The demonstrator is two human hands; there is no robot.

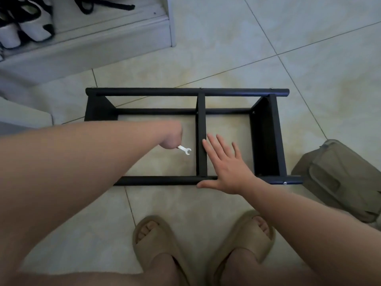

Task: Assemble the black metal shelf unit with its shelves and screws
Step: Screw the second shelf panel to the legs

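Note:
The black metal shelf unit (185, 92) lies on its side on the tiled floor, its long tubes running left to right. Three shelf panels stand between the tubes: one at the left end, a middle one (201, 129), and one at the right end (265, 137). My left hand (172, 137) hovers inside the left bay and grips a small silver wrench (185, 149), whose open jaw points right. My right hand (225, 165) is spread flat, fingers straight, over the near tube beside the middle panel. A silver screw head (285, 183) shows on the near tube's right end.
A white shoe rack (99, 42) with black and white shoes stands at the top left. An olive bag (340, 178) lies on the floor right of the unit. My feet in beige slippers (156, 246) stand just below the near tube.

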